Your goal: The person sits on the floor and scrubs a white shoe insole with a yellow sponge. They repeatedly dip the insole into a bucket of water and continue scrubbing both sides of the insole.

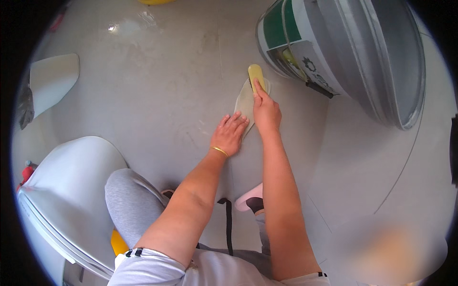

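Observation:
On the grey tile floor lies a flat, pale shoe insole (244, 100). My right hand (266, 112) grips a scrubbing brush (256, 73) with a pale yellow back, its index finger stretched along the top. The brush rests over the far end of the insole, bristles down, with only a few dark ones showing at its left edge. My left hand (229, 134) lies flat over the near end, fingers spread a little, pressing on it. A gold bracelet (219, 151) circles the left wrist.
A large bucket (322, 53) with a wire handle stands at the upper right. At the lower left is a big white tub (78, 171), close to my knee. Another white container (55, 80) is farther left. A pink slipper (247, 200) and a hanging black strap (229, 225) are below my arms.

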